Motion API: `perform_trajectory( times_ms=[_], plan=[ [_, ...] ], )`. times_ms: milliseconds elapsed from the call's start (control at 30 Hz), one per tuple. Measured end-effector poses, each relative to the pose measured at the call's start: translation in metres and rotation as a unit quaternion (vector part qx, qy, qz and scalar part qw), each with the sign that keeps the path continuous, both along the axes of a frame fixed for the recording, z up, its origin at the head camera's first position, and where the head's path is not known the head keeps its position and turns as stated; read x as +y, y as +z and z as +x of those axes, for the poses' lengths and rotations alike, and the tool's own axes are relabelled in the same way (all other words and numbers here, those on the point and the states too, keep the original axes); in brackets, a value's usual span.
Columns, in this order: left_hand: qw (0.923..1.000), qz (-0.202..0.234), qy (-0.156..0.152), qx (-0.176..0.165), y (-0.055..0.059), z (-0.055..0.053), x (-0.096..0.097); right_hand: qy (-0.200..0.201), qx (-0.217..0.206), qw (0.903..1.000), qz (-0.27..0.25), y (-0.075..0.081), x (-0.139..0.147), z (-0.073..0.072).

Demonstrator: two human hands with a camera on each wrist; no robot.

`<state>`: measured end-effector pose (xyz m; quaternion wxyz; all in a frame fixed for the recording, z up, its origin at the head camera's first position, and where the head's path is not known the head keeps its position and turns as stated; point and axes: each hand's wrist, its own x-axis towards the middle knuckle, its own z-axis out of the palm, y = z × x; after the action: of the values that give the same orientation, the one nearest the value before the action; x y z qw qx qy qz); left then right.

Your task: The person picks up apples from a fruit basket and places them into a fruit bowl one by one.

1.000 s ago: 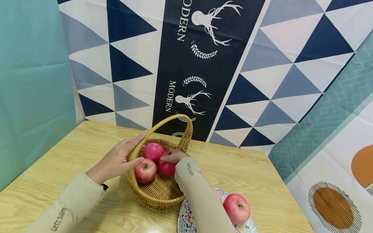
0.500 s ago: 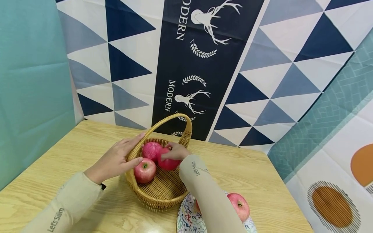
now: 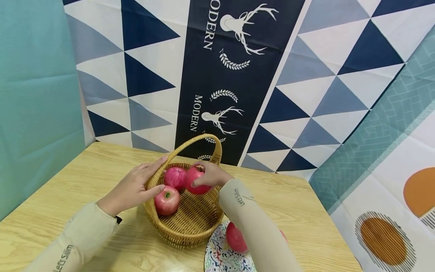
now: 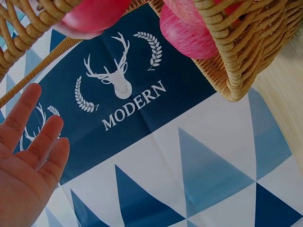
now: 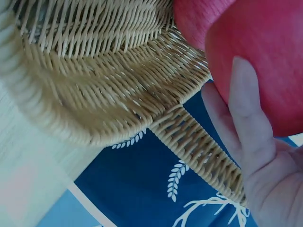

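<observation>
My right hand [image 3: 215,175] grips a red apple [image 3: 191,174] above the back right part of a wicker basket [image 3: 183,237]. In the right wrist view, the fingers and thumb lie around the apple's side. Two other apples sit in the basket: a streaky pink apple [image 3: 174,176] at the back and a lighter apple [image 3: 165,202] at the front left. My left hand [image 3: 132,190] rests at the basket's left side by the handle [image 3: 190,142], its thumb over the rim near the lighter apple. The left wrist view shows the fingers extended and spread.
To the basket's right, a colourfully patterned plate [image 3: 212,251] bears a red apple [image 3: 235,238]; my right sleeve partly hides it and another apple [image 3: 284,236]. Both stand on a wooden table [image 3: 289,200] against a patterned wall cloth [image 3: 153,105].
My right hand has lifted the red apple from the basket's inside, up and slightly to the right. The left hand stays at the basket's side.
</observation>
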<state>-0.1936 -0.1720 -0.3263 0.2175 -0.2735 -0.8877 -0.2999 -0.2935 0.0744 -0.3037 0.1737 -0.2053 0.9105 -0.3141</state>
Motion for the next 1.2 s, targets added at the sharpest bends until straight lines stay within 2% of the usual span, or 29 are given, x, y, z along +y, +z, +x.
perform_trajectory(
  times_ms=[267,767,1033,1200],
  plan=[
    [0.9999,0.008,-0.006,0.009,0.0,0.0,0.003,0.045,0.092,0.9947,0.002,0.004,0.009,0.01],
    [0.9995,0.027,0.01,-0.01,-0.002,0.006,0.01,0.035,0.129,0.9909,0.015,0.02,0.036,0.023],
    [0.9993,0.036,0.002,0.011,-0.004,0.005,0.013,0.029,0.158,0.987,0.001,0.015,0.047,0.028],
    [0.9991,0.041,0.002,0.007,-0.005,0.006,0.013,0.054,0.199,0.9784,-0.011,0.007,0.055,0.034]
  ],
)
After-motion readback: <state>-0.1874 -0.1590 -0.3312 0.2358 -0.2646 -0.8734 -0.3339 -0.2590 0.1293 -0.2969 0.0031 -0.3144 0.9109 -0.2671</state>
